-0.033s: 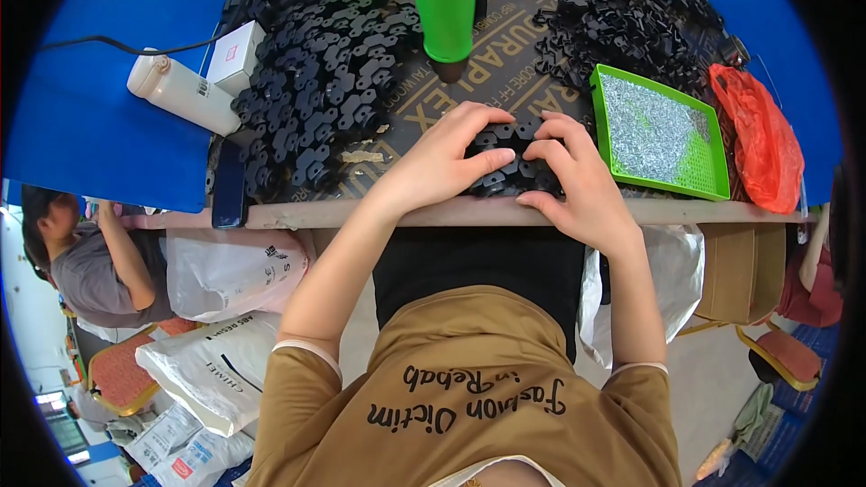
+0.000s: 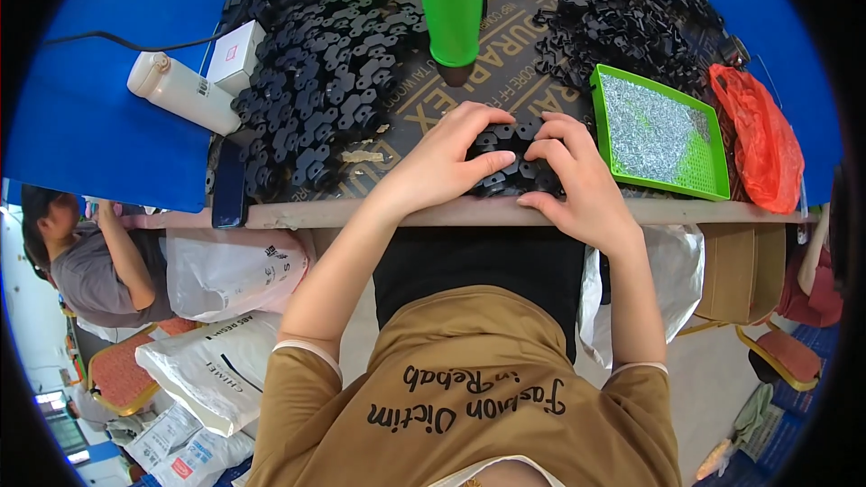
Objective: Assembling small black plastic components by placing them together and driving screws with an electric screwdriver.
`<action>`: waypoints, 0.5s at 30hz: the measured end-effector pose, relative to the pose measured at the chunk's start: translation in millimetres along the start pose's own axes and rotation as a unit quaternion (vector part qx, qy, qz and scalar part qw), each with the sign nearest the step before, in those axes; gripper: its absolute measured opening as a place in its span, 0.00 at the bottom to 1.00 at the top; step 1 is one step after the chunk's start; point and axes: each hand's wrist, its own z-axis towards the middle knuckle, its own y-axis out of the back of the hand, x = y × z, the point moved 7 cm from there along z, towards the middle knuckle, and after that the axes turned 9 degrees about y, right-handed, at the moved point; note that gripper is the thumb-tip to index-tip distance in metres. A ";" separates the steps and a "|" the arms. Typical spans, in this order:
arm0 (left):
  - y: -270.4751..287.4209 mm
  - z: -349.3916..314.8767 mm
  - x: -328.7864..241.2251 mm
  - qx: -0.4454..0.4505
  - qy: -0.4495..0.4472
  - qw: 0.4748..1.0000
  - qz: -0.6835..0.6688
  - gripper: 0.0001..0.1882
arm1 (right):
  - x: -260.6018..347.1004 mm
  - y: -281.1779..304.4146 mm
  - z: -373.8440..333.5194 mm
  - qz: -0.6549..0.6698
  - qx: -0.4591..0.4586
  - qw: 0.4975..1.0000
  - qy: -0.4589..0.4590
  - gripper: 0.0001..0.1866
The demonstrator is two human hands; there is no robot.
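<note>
A cluster of small black plastic parts (image 2: 492, 138) lies on the table close to its front edge, between my two hands. My left hand (image 2: 446, 160) curves around its left and far side, thumb and fingers against the parts. From the right, my right hand (image 2: 582, 182) bends its fingertips onto the same cluster, with the thumb at the near side. Fingers hide some of the parts. Above and beyond my hands a green cylindrical tool (image 2: 454, 13) with a dark tip points down; its upper end is out of view.
Many flat black parts (image 2: 316, 81) cover the table's left; a black heap (image 2: 622, 22) lies far right. A green tray (image 2: 717, 158) of small silvery pieces and a red plastic bag (image 2: 762, 140) are at right. A white bottle (image 2: 185, 90), box (image 2: 236, 59) and phone (image 2: 230, 185) stand left.
The green tool has shifted slightly to the right and down in the picture. My hands and the black parts stay almost exactly where they were.
</note>
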 end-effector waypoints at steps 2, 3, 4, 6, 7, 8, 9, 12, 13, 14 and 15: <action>-3.5 0.5 3.3 -0.004 -0.014 1.000 -0.004 0.22 | 1.3 0.9 0.7 -0.008 0.007 1.000 0.010 0.28; -3.4 -0.4 2.5 -0.014 -0.022 1.000 0.003 0.22 | -2.5 1.0 0.3 0.024 0.010 0.999 -0.032 0.31; -3.4 -1.3 1.8 -0.024 -0.031 0.999 0.010 0.22 | -6.8 0.1 -0.4 0.056 0.012 0.996 -0.073 0.34; -6.2 -2.6 1.8 -0.041 -0.049 0.998 0.029 0.21 | -4.8 1.5 3.7 0.023 0.004 0.999 -0.047 0.38; -6.1 -3.9 -0.3 -0.058 -0.066 0.995 0.047 0.21 | -2.4 3.0 5.9 -0.009 -0.004 1.000 -0.021 0.41; -6.7 -4.5 -1.0 -0.058 -0.066 0.995 0.047 0.21 | -3.6 2.8 6.6 -0.010 -0.005 1.000 -0.020 0.41; -7.3 -5.1 -1.2 -0.058 -0.063 0.995 0.054 0.20 | -4.0 0.3 7.0 -0.023 0.013 1.000 -0.013 0.43; -8.4 -3.4 -0.5 -0.051 -0.049 0.996 0.049 0.19 | -9.0 -6.1 5.3 -0.008 0.019 1.000 -0.008 0.45; -9.2 -2.4 0.7 -0.044 -0.037 0.998 0.038 0.19 | -10.7 -6.2 4.9 0.021 0.007 1.000 -0.011 0.45; -9.0 -2.1 -1.3 -0.044 -0.037 0.998 0.038 0.19 | -11.8 -5.7 5.3 0.021 0.007 1.000 -0.011 0.45; -8.3 -1.7 -3.6 -0.040 -0.029 0.998 0.026 0.19 | -12.9 -6.2 5.8 0.033 0.014 0.999 -0.012 0.45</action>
